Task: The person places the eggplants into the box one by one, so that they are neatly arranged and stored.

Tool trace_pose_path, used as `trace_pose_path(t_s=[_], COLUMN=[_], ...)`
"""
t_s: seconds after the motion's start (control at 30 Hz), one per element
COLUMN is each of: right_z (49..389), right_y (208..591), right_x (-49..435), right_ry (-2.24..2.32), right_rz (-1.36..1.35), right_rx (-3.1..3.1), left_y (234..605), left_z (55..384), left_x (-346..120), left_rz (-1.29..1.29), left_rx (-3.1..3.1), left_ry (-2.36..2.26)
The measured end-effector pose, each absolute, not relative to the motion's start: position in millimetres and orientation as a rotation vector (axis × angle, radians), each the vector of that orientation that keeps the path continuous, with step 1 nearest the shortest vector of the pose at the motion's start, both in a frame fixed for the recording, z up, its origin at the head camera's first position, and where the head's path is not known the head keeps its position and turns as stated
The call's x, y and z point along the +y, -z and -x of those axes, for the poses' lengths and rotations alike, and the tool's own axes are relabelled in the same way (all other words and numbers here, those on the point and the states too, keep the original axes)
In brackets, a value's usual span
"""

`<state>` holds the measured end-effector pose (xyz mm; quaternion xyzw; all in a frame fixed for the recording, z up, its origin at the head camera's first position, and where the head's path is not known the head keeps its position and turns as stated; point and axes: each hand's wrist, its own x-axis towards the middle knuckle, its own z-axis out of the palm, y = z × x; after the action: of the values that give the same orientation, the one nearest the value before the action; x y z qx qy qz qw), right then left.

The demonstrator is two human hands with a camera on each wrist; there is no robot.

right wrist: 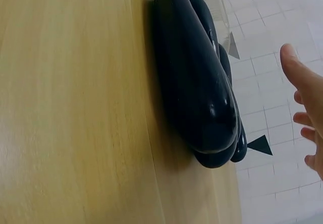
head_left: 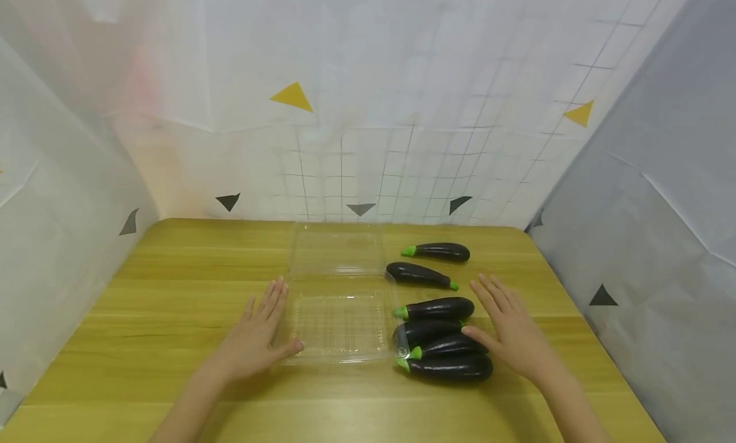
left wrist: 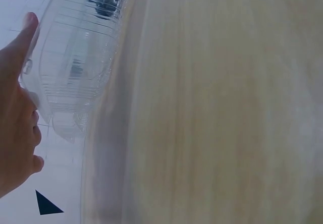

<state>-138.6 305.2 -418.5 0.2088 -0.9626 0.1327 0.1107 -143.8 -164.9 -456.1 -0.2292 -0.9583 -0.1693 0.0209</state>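
Observation:
A clear plastic clamshell box [head_left: 339,352] lies on the table with its lid [head_left: 339,245] folded back, away from the person. At the box's left rim is my left hand [head_left: 259,334], its fingers straight and the thumb over the near-left corner. To the right of the box lie several dark eggplants [head_left: 454,367] with green stem ends, the near ones bunched side by side. My right hand [head_left: 512,334] is spread beside their right ends, thumb pointing toward the bunch. In the right wrist view this hand [right wrist: 310,103] appears apart from the nearest eggplant [right wrist: 194,82].
Two more eggplants lie farther back, one [head_left: 420,275] close to the box's hinge and another [head_left: 443,252] beside the lid. The wooden table [head_left: 144,302] is enclosed by white sheet walls [head_left: 368,162] with black and yellow triangles.

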Motion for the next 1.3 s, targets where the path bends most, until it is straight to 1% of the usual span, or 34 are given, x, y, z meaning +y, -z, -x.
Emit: trace_pose_path(t_s=[0.23, 0.7, 0.9, 1.3], right_z=[140, 138, 135, 126], right_y=[415, 406, 405, 407], right_x=[300, 292, 290, 284], right_ry=[-0.401, -0.456, -0.427, -0.476], right_rz=[-0.677, -0.705, -0.729, -0.805], right_rx=[-2.679, -2.450, -2.441, -2.494], left_y=[456, 458, 457, 453], left_z=[142, 137, 136, 132], left_x=[-163, -161, -160, -159], left_rz=[0.721, 0.727, 0.740, 0.651], left_rx=[-2.969, -2.957, -2.972, -3.039], left_ry=[0.535, 0.601, 0.616, 0.744])
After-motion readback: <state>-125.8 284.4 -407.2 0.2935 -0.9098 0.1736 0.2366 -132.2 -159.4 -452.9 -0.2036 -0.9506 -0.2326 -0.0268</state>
